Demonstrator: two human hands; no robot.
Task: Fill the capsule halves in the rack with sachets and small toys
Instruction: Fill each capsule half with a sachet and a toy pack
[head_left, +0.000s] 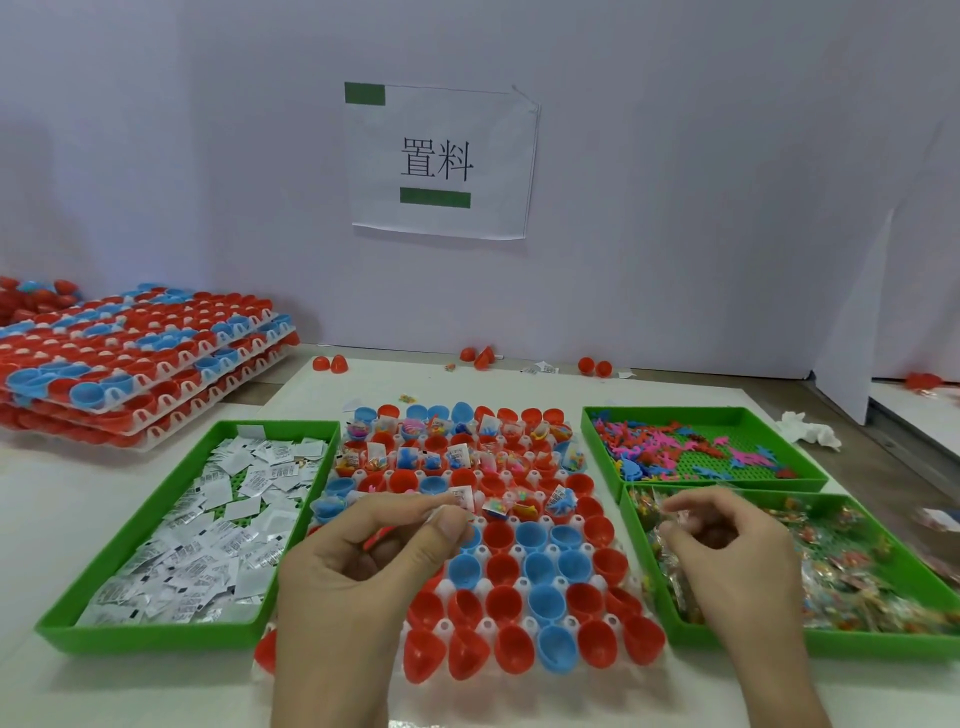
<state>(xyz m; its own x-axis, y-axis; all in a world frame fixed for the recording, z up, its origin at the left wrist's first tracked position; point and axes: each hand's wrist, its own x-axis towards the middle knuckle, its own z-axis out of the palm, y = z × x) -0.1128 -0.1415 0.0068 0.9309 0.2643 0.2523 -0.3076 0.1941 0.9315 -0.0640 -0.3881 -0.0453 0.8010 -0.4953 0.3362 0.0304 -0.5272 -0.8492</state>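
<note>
A white rack (519, 551) of red and blue capsule halves lies in front of me. Its far rows hold sachets and small toys; the near rows are bare. My left hand (363, 561) hovers over the rack's left middle, pinching a white sachet (441, 514) between thumb and fingers, with a red toy piece tucked in the palm. My right hand (727, 551) is over the left edge of the green tray of clear candy packets (857, 577), fingers curled on a clear packet (670, 519).
A green tray of white sachets (197, 525) sits left of the rack. A green tray of small plastic toys (696, 447) stands at the back right. Stacked filled racks (135, 358) lie far left. Loose red capsule halves (483, 356) rest by the wall.
</note>
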